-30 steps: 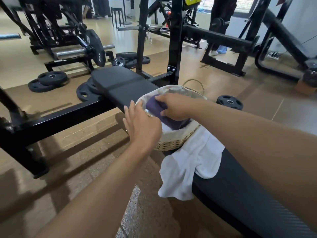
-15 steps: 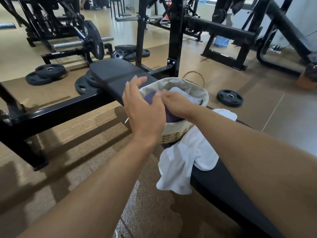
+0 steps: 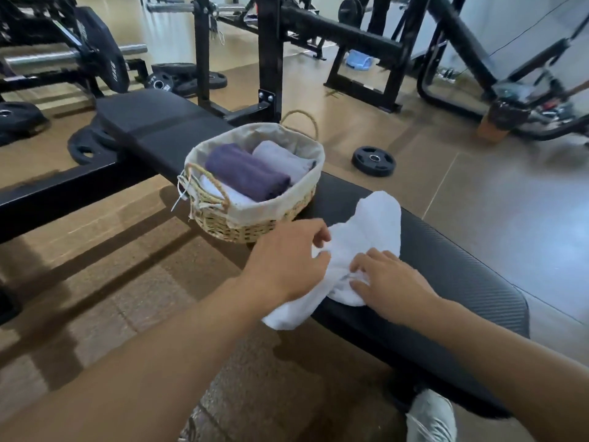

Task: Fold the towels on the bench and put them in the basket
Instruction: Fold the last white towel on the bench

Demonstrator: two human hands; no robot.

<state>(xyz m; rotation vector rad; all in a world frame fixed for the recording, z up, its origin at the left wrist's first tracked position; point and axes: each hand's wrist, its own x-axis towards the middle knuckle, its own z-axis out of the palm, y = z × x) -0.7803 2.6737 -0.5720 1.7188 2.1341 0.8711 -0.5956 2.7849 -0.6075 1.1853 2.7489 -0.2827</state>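
A woven basket with a cloth liner stands on the black bench. Inside it lie a folded purple towel, a pale lilac towel and a white one. A crumpled white towel lies on the bench just in front of the basket, one end hanging over the near edge. My left hand pinches the towel's left part. My right hand rests on its middle, fingers curled into the cloth.
Black rack uprights rise behind the bench. Weight plates lie on the floor at the right and far left. A loaded barbell sits at the back left. My shoe shows below the bench.
Both hands left the basket, where the purple towel stays, and came back toward me onto the white towel on the bench. The view tilted down.
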